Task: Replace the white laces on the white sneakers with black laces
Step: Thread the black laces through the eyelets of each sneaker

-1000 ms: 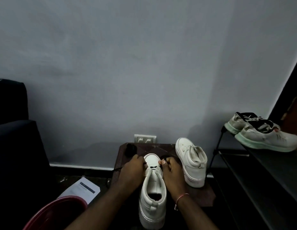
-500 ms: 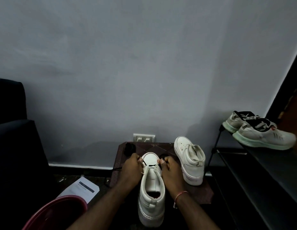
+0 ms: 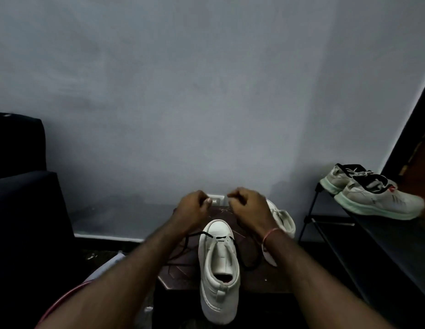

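Left of the near sneaker [image 3: 218,264], a red basin [image 3: 64,299] sits low on the floor. The left hand [image 3: 193,207], down at this sneaker's toe eyelets a moment ago, has lifted beyond the toe. Its fingers are curled and its thumb is pressed to the forefinger, apparently pinching one end of the black lace [image 3: 221,238]. That lace now bars the lowest eyelets, with slack drooping off both sides of the sneaker. The right hand [image 3: 249,206] has risen likewise, curled in the same pinch. So the first row looks threaded and the ends are being evened; the upper eyelets remain. Behind and to the right, the second sneaker [image 3: 282,219] shows no lace I can see.
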### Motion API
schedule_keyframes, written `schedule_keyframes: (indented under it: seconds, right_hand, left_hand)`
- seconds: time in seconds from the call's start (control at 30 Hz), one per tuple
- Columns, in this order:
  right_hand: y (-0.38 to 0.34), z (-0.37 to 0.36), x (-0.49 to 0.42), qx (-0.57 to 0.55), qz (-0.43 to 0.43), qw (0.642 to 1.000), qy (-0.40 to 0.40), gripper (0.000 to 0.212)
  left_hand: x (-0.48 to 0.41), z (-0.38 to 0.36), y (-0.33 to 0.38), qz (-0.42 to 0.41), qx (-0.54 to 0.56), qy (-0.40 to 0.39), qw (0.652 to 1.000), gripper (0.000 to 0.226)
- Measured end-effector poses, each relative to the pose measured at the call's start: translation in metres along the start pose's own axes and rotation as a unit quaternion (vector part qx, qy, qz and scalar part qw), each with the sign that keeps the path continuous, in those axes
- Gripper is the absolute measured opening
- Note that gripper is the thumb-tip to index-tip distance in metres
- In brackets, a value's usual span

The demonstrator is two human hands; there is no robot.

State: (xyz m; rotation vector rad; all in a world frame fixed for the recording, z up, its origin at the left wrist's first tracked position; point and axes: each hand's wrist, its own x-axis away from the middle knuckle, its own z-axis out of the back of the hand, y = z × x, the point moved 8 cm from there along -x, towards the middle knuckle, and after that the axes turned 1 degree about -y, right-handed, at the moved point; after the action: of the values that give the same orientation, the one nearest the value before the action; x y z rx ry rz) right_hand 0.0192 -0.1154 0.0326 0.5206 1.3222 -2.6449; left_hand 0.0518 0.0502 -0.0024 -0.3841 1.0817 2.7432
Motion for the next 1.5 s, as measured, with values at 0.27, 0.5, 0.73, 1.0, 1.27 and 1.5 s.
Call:
schedule_keyframes:
  seconds: [0.27, 0.5, 0.73, 1.0, 1.27, 1.5]
  right_hand:
    - [-0.028, -0.009, -0.011, -0.172, -0.012, 0.984, -0.041, 0.028]
    - [-0.013, -0.033, 0.007, -0.188, -0.070, 0.978, -0.053, 0.029]
    - [-0.015, -0.023, 0.037, 0.119, -0.068, 0.988, -0.069, 0.034]
    - [0.026, -0.064, 0.080, 0.239, -0.102, 0.951, -0.169, 0.031]
    - [0.034, -0.058, 0.102, 0.143, -0.077, 0.986, -0.037, 0.053]
    - [0.029, -0.047, 0.128, 0.125, -0.046, 0.990, 0.041, 0.039]
  left_hand:
    - [0.015, 0.005, 0.028, 0.042, 0.323, -0.073, 0.943, 0.024]
    - [0.039, -0.014, 0.017, 0.154, 0.453, -0.126, 0.869, 0.014]
    - [0.051, -0.026, -0.039, 0.206, 0.335, -0.010, 0.919, 0.016]
    - [0.089, -0.063, -0.060, 0.286, 0.491, 0.048, 0.821, 0.021]
    - [0.094, -0.052, -0.042, 0.246, 0.464, 0.097, 0.845, 0.016]
    - [0.103, -0.041, -0.030, 0.197, 0.416, 0.136, 0.877, 0.010]
